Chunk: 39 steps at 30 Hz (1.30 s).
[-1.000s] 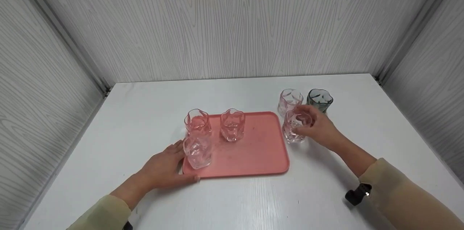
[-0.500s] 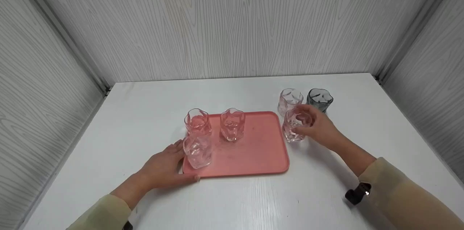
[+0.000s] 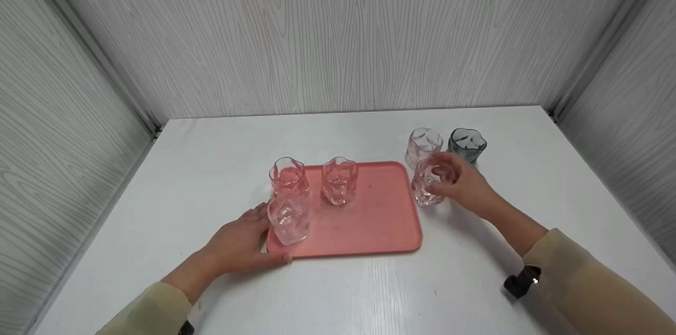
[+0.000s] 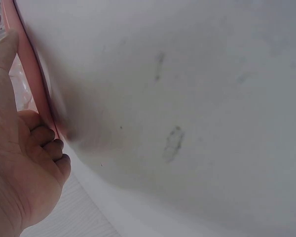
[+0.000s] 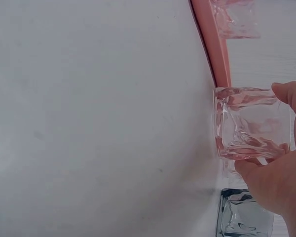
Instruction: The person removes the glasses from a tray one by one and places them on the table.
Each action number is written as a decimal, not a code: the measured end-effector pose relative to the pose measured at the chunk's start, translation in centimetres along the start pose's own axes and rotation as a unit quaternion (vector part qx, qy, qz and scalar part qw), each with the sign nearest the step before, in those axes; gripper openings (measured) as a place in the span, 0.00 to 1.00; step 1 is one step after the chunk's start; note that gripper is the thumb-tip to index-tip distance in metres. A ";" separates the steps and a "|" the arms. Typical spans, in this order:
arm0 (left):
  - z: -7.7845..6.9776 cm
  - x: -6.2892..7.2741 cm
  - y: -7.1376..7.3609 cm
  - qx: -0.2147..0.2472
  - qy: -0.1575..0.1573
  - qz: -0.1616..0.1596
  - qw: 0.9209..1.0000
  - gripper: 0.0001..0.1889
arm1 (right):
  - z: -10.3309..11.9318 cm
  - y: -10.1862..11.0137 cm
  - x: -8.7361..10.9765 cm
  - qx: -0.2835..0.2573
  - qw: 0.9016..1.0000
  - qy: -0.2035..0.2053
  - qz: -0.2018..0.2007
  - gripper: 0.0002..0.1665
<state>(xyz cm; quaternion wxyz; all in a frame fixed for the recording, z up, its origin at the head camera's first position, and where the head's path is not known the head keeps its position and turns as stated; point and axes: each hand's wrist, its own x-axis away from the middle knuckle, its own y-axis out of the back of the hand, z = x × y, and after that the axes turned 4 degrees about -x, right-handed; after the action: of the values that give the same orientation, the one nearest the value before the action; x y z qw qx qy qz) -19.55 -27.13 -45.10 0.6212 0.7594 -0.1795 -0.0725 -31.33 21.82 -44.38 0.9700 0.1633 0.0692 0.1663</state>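
In the head view, a pink rectangular tray (image 3: pixel 369 219) lies on the white table. My left hand (image 3: pixel 237 242) grips its front left corner: the thumb runs along the front rim and the fingers lie at the left side. In the left wrist view, the fingers (image 4: pixel 49 148) curl against the tray's edge. Beside this hand a clear faceted glass tumbler (image 3: pixel 289 224) stands on the tray. My right hand (image 3: pixel 467 187) holds a pale pink glass tumbler (image 5: pixel 254 123) between thumb and fingers, just off the tray's right edge; it appears upright on the table.
Two more tumblers, a left one (image 3: pixel 288 179) and a right one (image 3: pixel 339 182), stand at the tray's back. Behind the right hand are a pale pink tumbler (image 3: pixel 422 146) and a grey-green tumbler (image 3: pixel 467 145). Grey wood-grain panels (image 3: pixel 338 34) enclose the table's back and sides.
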 end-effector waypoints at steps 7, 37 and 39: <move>0.0 0.1 0.1 0.003 -0.008 -0.015 1.000 0.57 | 0.0 0.1 0.0 0.002 1.000 -0.001 0.010 0.48; 0.0 -0.4 0.0 -0.004 -0.005 -0.003 1.000 0.59 | 9.4 -4.8 -3.5 0.015 0.994 0.112 0.003 0.49; -0.1 -0.5 0.1 -0.005 0.000 0.003 1.000 0.59 | 9.6 -6.1 -4.2 0.015 0.994 0.109 0.008 0.49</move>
<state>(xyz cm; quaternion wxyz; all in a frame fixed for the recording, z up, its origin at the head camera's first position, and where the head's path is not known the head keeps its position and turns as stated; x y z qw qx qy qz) -20.02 -26.89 -45.08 0.6251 0.7558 -0.1816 -0.0710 -31.59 12.14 -37.17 0.9528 0.1588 0.1761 0.1896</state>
